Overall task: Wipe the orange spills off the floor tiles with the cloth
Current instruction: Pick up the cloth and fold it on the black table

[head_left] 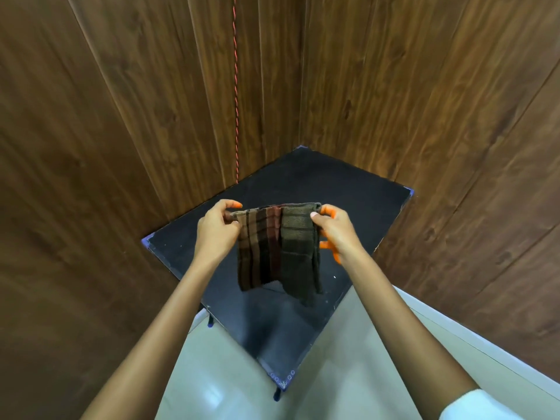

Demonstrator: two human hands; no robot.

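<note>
Nearest my view, two bare forearms rise from the bottom edge, with a white sleeve at the right elbow. I see the left hand pinching one top corner of the cloth and the right hand pinching the other, both clamped on the fabric. The right hand's fingers are stained orange, as is one left fingertip. The brown striped cloth hangs folded between the hands, held in the air above a black worktop and hiding part of it. The worktop sits pushed into a corner of wooden wall panels, and a red cord hangs down the wall behind it. Pale floor tiles show below, partly covered by the worktop and my arms.
</note>
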